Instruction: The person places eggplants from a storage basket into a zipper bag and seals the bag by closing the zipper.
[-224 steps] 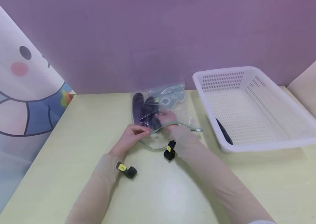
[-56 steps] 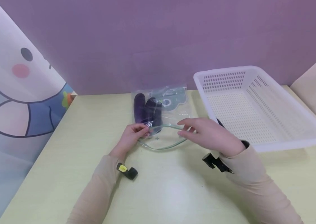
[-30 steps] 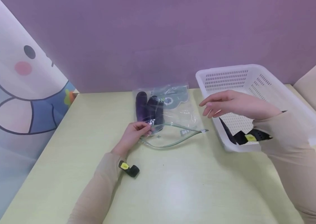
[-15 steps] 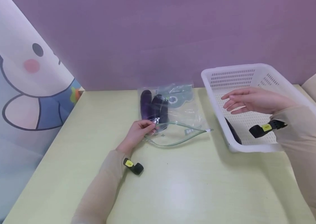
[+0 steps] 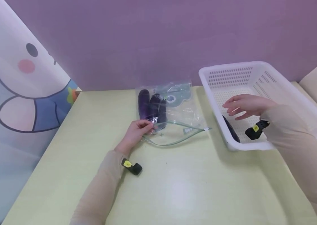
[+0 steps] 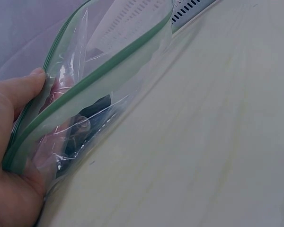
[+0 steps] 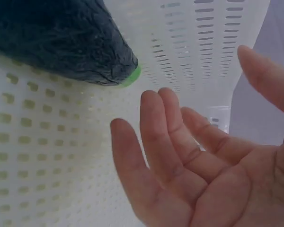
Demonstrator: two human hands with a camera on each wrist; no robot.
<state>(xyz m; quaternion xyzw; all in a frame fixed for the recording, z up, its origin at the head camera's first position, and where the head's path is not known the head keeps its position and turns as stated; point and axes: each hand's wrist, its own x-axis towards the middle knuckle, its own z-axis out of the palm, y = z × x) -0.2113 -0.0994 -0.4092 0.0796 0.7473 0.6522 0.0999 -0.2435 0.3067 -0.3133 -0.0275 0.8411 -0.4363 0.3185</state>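
My left hand (image 5: 136, 132) pinches the left side of the mouth of a clear zip bag (image 5: 185, 110) lying on the table. The green zip strip (image 6: 92, 75) bows apart, so the mouth gapes. Inside the bag, at its left, lie three dark purple eggplants (image 5: 143, 104) side by side. My right hand (image 5: 248, 105) hangs inside the white basket, fingers spread and loosely bent, holding nothing. Close to its fingertips another dark eggplant (image 7: 68, 40) with a green end (image 7: 132, 76) leans along the basket's left wall.
The white perforated basket (image 5: 214, 109) stands at the right of the pale table (image 5: 175, 184), close to the purple back wall (image 5: 113, 47). A cartoon-printed curtain (image 5: 15, 103) hangs at the left. A camera (image 5: 132, 167) is strapped to each wrist.
My right hand has left the bag, where it was among the eggplants, and moved right, then down into the basket. The left hand keeps hold of the bag's mouth.
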